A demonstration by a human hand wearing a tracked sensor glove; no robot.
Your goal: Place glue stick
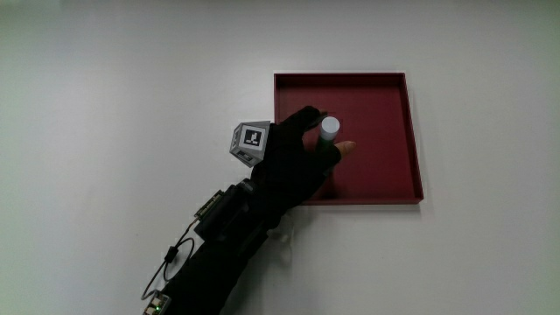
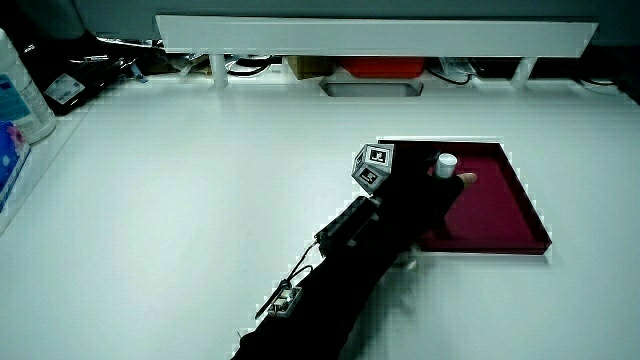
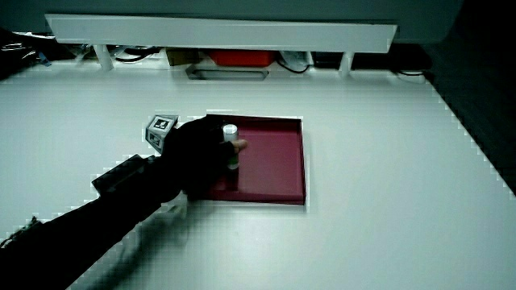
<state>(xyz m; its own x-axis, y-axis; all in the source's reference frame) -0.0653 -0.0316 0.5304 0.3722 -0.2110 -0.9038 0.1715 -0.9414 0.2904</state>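
Item: glue stick (image 1: 329, 131), a small upright cylinder with a pale cap and a dark body, held standing inside the red tray (image 1: 385, 105), in the part of the tray nearest the hand's wrist. Whether its base touches the tray floor cannot be told.

Holder: the hand (image 1: 293, 162), black-gloved, patterned cube (image 1: 250, 142) on its back, reaches in over the tray's rim. The fingers (image 1: 308, 118) are curled round the stick's body below the cap, a bare fingertip showing against it; in both side views (image 2: 445, 165) (image 3: 230, 131) the cap stands clear above the grip.

Handling, as judged: light, rigid plastic, smooth and a little slippery, not fragile; narrow base, so liable to topple if let go while tilted. Best held round the mid-body, as it is now, not by the cap, which may pull off.

Surface: tray shallow, flat-floored, low-walled, otherwise bare, sitting on a plain white worktop (image 1: 131, 79) well in from its edges.

Room: low partition (image 2: 370, 35) along the worktop's edge farthest from the person, with clutter and cables under it
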